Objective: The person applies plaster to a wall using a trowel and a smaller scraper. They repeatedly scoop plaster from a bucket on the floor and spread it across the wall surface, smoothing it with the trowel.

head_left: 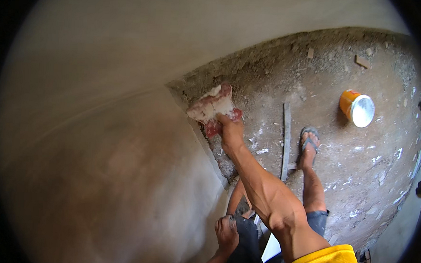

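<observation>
My right hand (232,131) reaches out at the end of a long bare forearm with a yellow sleeve. Its fingers grip a flat red piece (212,128) smeared with whitish paste, held close to the corner where the smooth grey wall (137,170) meets the ground. The exact kind of this piece is unclear. Low in the view, my left hand (226,233) is curled closed beside my dark shorts (246,243). Something small and dark shows at its fingers, too hidden to name.
An orange bucket (347,101) with a pale round end lies on the dirt floor (331,185) at right. A grey strip (286,140) lies left of my sandalled foot (310,140). Wood scraps (362,62) and white flecks are scattered about. A white flat piece (271,249) shows beneath my arm.
</observation>
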Motion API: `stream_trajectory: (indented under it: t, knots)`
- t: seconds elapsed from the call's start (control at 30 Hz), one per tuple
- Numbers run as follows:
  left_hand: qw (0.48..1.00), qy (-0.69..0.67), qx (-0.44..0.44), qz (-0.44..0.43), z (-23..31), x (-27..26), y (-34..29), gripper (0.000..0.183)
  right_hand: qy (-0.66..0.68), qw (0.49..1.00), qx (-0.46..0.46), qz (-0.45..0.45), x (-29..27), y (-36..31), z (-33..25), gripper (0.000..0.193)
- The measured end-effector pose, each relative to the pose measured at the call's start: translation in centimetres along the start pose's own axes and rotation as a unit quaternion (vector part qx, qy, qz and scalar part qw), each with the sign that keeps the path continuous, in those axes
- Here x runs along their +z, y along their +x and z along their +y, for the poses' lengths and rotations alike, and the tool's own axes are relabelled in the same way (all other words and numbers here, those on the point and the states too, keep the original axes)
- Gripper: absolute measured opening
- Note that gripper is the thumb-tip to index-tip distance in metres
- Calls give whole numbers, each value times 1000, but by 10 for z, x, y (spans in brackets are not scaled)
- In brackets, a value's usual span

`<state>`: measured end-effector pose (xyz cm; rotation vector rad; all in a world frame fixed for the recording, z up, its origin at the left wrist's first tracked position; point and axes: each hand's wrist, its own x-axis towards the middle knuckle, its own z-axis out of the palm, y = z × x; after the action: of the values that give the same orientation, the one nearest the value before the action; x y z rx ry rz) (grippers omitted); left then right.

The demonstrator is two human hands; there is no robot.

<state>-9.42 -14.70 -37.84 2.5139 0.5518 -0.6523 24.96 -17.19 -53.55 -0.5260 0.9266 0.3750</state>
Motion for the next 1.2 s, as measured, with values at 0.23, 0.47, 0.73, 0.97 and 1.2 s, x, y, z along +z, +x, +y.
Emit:
stream_trajectory:
  t: [0.23, 0.47, 0.73, 0.97, 1.2]
  knots:
    - [1000, -11, -23, -15, -52, 2, -5, 30, 7, 997, -81, -1, 26, 120, 88, 24]
    - [994, -4, -106, -27, -63, 2, -12, 30, 61, 989, -128, -29, 42, 175, 94, 13]
    - [994, -4, -104, -35, -98, 14, -19, 31, 50, 984, -163, -56, 122, 138, 40, 17]
    - [1000, -8, -28, -3, -86, 5, -7, 28, -45, 973, -225, -34, 119, 31, 40, 18]
    - [996, -10, -90, -13, -59, -3, 3, 29, 88, 984, -155, 5, 29, 170, 67, 7]
